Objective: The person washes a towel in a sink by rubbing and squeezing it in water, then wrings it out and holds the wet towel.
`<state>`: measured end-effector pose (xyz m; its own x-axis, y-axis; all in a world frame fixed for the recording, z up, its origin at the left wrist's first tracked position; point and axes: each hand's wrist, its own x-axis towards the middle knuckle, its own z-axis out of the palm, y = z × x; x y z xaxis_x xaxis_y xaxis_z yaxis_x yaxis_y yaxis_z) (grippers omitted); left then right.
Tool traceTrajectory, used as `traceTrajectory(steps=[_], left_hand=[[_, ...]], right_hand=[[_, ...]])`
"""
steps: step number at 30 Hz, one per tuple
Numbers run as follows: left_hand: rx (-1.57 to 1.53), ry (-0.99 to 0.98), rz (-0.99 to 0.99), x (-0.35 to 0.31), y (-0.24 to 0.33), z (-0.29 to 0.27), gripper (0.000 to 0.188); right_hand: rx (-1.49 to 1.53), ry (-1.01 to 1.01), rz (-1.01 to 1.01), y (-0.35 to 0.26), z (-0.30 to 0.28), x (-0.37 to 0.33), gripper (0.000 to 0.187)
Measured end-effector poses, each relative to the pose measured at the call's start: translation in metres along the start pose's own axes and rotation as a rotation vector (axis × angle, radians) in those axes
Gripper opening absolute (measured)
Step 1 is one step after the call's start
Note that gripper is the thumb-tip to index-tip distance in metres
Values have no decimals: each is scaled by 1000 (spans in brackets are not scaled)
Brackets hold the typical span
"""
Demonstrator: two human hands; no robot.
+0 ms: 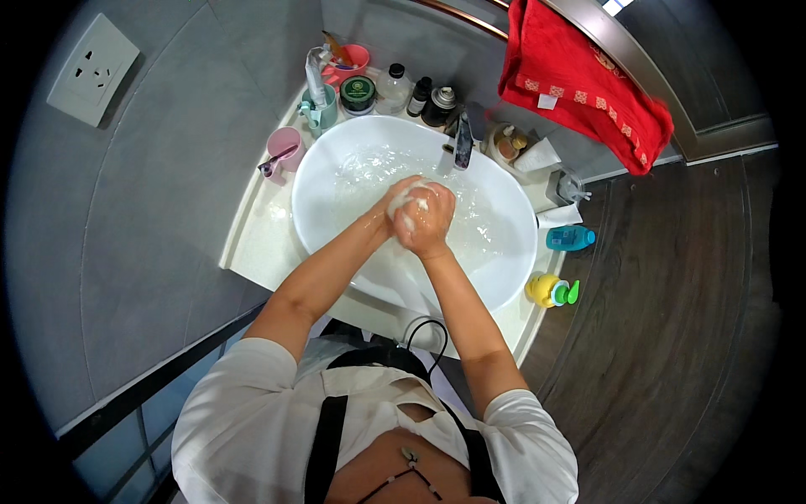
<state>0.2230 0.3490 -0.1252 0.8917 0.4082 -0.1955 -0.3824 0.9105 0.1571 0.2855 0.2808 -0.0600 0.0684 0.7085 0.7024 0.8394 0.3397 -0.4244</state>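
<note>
Over the white oval washbasin [312,220], my two hands are pressed together above the water. My right hand [430,220] is closed, its fingers curled over my left. The left hand [396,200] is mostly hidden behind it, closed too. Between them shows a white, foamy wad [403,202]; whether it is wet cloth or only lather I cannot make out. Clear, rippling water [369,172] stands in the basin below. Just beyond my hands, a dark metal faucet [463,144] reaches over the far rim.
Behind the basin stand a pink cup [285,147], a green-lidded jar [358,94], a clear bottle [393,89] and dark bottles [420,97]. At right are a blue bottle [568,238] and a yellow pump bottle [546,290]. A red towel [579,88] hangs at upper right.
</note>
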Motion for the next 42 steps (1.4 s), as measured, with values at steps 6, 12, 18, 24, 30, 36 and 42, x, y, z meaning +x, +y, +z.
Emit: traceTrajectory(steps=[6,12,18,24,30,36,42], left_hand=[[129,379,10,4,-25,-6,22],[619,560,105,-22,-29,-11,25],[691,768,235,-41,30,-90,52],[854,774,183,-50,19,-73,65],[2349,835,28,-59,-15,-65,74],[2513,705,-118,-55,-15,-91,72],[2252,704,139,-39,8,-136,50]], right_hand=[[33,108,359,59,12,-22,10],[-146,-165,632,99,-22,-69,16],[404,-355,1112,119,-61,-107,24],[-91,-412,717,124,-47,-124,44],[-362,-910,571,77,-28,-109,89],[-578,-979,499,75,-1,-149,79],[-327,-756,613,84,1,-160,43]])
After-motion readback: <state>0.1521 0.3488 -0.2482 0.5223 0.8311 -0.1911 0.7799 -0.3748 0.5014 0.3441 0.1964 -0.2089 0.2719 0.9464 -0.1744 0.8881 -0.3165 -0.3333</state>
